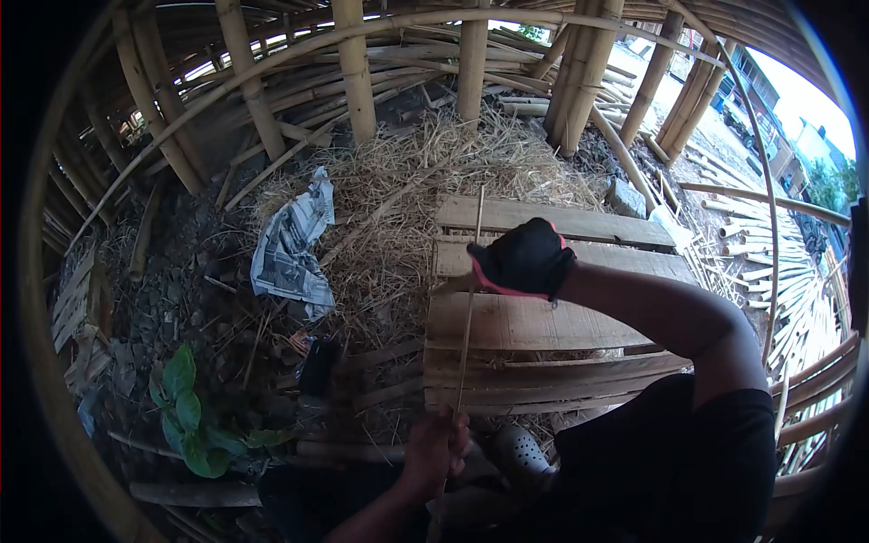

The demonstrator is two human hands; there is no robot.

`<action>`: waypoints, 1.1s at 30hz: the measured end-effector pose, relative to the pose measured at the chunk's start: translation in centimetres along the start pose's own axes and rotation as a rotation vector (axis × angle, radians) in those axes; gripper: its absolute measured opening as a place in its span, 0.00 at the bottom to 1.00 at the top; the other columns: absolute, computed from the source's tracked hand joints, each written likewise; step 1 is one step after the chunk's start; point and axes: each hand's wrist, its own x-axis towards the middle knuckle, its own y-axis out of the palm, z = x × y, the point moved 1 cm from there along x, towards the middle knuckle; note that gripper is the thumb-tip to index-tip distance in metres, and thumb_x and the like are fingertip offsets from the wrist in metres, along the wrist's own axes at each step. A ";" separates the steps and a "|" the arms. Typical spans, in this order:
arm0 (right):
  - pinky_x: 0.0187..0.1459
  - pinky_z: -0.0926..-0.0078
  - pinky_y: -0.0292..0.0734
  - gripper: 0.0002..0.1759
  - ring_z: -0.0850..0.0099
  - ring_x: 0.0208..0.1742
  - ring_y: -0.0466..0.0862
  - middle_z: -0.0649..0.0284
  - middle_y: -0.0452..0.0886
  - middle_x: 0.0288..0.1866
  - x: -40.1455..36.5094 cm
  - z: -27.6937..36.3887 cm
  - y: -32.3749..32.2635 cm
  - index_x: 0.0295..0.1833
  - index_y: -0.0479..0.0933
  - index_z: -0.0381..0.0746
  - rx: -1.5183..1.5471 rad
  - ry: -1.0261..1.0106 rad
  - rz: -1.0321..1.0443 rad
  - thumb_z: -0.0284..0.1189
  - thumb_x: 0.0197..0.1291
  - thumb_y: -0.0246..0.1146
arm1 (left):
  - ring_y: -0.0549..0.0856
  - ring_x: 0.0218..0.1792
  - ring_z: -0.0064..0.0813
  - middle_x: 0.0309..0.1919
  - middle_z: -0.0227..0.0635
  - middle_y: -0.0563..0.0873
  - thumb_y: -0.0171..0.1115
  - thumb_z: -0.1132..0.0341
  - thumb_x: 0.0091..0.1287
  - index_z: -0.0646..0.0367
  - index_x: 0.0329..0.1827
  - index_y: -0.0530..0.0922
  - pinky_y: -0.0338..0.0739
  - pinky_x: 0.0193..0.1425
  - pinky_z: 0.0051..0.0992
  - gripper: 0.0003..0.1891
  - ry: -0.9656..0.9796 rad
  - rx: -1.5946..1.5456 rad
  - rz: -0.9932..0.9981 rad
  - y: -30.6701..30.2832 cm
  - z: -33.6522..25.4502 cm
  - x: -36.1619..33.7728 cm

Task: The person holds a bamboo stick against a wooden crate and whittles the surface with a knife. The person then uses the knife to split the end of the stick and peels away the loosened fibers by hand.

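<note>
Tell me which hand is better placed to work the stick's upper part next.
Probably the right hand: it is gloved and right by the upper part of the stick, while the left hand grips lower down.

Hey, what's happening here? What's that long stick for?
A person's bare left hand holds a thin stick low down. The gloved right hand is at its upper part; I can't tell if it grips too. Wooden slats lie beneath. What the stick is for doesn't show.
</note>
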 end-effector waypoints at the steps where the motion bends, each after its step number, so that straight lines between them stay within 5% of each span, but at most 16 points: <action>1: 0.34 0.61 0.79 0.33 0.59 0.25 0.84 0.63 0.82 0.19 1.2 -1.8 1.2 0.23 0.82 0.48 0.084 0.149 -0.054 0.53 0.71 0.43 | 0.61 0.15 0.12 0.16 0.20 0.63 0.46 0.45 0.77 0.52 0.36 0.71 0.52 0.16 0.17 0.20 -0.022 -0.026 0.023 0.0 -0.1 0.0; 7: 0.35 0.57 0.79 0.34 0.55 0.26 0.84 0.60 0.84 0.23 4.5 -7.1 0.0 0.25 0.82 0.44 -0.078 0.261 0.057 0.53 0.72 0.41 | 0.60 0.14 0.12 0.15 0.19 0.61 0.45 0.46 0.77 0.50 0.34 0.69 0.51 0.15 0.18 0.19 -0.067 -0.072 0.076 -0.1 -0.6 0.3; 9: 0.43 0.59 0.79 0.38 0.57 0.40 0.87 0.58 0.87 0.34 5.1 -9.9 -0.6 0.35 0.86 0.45 -0.071 0.678 0.017 0.57 0.71 0.35 | 0.60 0.14 0.12 0.14 0.19 0.60 0.45 0.46 0.77 0.49 0.34 0.68 0.51 0.15 0.18 0.19 -0.060 -0.072 0.083 0.1 -0.2 0.1; 11: 0.47 0.56 0.78 0.41 0.56 0.46 0.87 0.54 0.88 0.39 4.7 -16.0 -1.6 0.39 0.87 0.44 -0.084 0.873 -0.130 0.62 0.69 0.34 | 0.61 0.14 0.12 0.14 0.19 0.61 0.44 0.49 0.78 0.50 0.33 0.68 0.51 0.15 0.18 0.18 -0.061 -0.015 0.088 0.4 0.2 -0.2; 15: 0.54 0.58 0.76 0.48 0.53 0.49 0.86 0.50 0.87 0.41 2.6 -13.9 -3.9 0.40 0.87 0.42 0.192 0.933 -0.034 0.74 0.60 0.38 | 0.62 0.13 0.13 0.14 0.20 0.62 0.44 0.51 0.78 0.50 0.32 0.69 0.52 0.15 0.18 0.17 -0.043 -0.032 0.084 -0.2 0.5 0.1; 18: 0.53 0.58 0.76 0.47 0.52 0.45 0.86 0.51 0.86 0.37 1.7 -9.5 -3.1 0.36 0.84 0.41 0.267 0.614 -0.020 0.75 0.59 0.40 | 0.62 0.13 0.13 0.14 0.21 0.64 0.45 0.51 0.78 0.51 0.33 0.71 0.54 0.15 0.18 0.18 -0.017 -0.010 0.075 0.1 0.2 0.2; 21: 0.30 0.61 0.78 0.32 0.59 0.31 0.86 0.59 0.85 0.31 -0.1 -3.8 -2.6 0.34 0.81 0.43 0.043 0.106 -0.231 0.60 0.68 0.48 | 0.63 0.13 0.14 0.15 0.21 0.66 0.44 0.50 0.78 0.52 0.35 0.73 0.55 0.16 0.18 0.18 0.016 0.043 0.008 0.1 0.6 0.2; 22: 0.24 0.61 0.75 0.19 0.61 0.25 0.83 0.63 0.80 0.24 -0.8 -2.1 -2.6 0.37 0.82 0.51 -0.043 -0.022 -0.222 0.51 0.69 0.54 | 0.63 0.13 0.14 0.16 0.21 0.66 0.44 0.49 0.78 0.52 0.36 0.73 0.55 0.16 0.18 0.19 0.002 0.057 0.018 0.0 0.6 0.2; 25: 0.21 0.64 0.72 0.15 0.64 0.17 0.80 0.65 0.78 0.17 -2.6 2.5 -3.5 0.39 0.83 0.51 0.019 -0.123 0.033 0.47 0.67 0.57 | 0.63 0.14 0.13 0.16 0.21 0.66 0.45 0.46 0.77 0.51 0.36 0.72 0.55 0.16 0.18 0.20 -0.017 0.069 0.021 0.0 0.4 0.2; 33: 0.25 0.64 0.78 0.19 0.62 0.21 0.82 0.68 0.83 0.22 -1.9 2.7 -1.0 0.43 0.83 0.57 0.048 -0.060 -0.009 0.50 0.71 0.48 | 0.61 0.13 0.13 0.15 0.20 0.62 0.48 0.40 0.75 0.49 0.33 0.67 0.50 0.14 0.17 0.22 -0.073 -0.028 0.054 0.4 0.1 -0.1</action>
